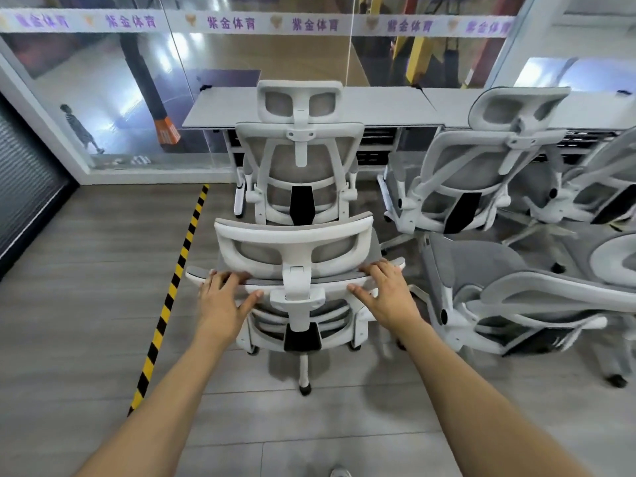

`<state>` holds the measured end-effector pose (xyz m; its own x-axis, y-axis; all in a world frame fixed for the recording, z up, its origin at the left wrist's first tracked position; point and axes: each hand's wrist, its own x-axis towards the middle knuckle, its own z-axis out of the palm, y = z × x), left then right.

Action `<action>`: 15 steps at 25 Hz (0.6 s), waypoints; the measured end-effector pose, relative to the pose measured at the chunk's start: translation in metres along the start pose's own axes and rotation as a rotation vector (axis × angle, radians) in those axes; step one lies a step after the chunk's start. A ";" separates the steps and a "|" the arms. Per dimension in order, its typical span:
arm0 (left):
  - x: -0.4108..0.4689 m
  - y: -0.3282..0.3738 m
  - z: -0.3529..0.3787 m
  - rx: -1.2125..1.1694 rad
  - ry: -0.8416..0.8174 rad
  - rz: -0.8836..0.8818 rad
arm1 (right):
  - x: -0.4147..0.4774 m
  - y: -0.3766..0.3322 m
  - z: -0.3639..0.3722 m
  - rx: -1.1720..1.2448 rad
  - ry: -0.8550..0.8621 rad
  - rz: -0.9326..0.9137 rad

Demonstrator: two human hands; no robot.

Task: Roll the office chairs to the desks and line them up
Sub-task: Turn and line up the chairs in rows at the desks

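Note:
A white-framed grey mesh office chair [296,256] stands right in front of me, its back toward me. My left hand [222,297] grips the top edge of its backrest on the left side, and my right hand [387,290] grips the same edge on the right, below the headrest. Straight ahead of it a second matching chair [299,149] is pushed against a grey desk [378,105]. A third chair [481,160] sits turned at the neighbouring desk [585,111] on the right.
More grey chairs [516,294] crowd the right side, one close to my right arm. A yellow-black striped tape line [172,290] runs along the grey floor on the left. A glass wall [137,80] stands behind the desks.

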<state>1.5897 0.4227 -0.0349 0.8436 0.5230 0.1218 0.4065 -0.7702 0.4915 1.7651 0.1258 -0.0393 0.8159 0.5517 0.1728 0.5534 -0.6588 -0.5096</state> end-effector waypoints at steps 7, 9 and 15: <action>-0.068 0.120 0.013 -0.128 0.389 0.176 | -0.063 0.055 -0.051 -0.139 0.189 0.153; -0.074 0.165 0.038 -0.109 0.282 0.433 | -0.081 0.099 -0.084 -0.262 0.266 0.224; -0.030 0.269 0.123 0.155 -0.114 0.435 | -0.095 0.239 -0.167 -0.506 0.247 0.348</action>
<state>1.7172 0.1549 -0.0128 0.9766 0.1030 0.1887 0.0469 -0.9587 0.2805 1.8479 -0.1694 -0.0364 0.9424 0.1690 0.2888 0.2114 -0.9697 -0.1223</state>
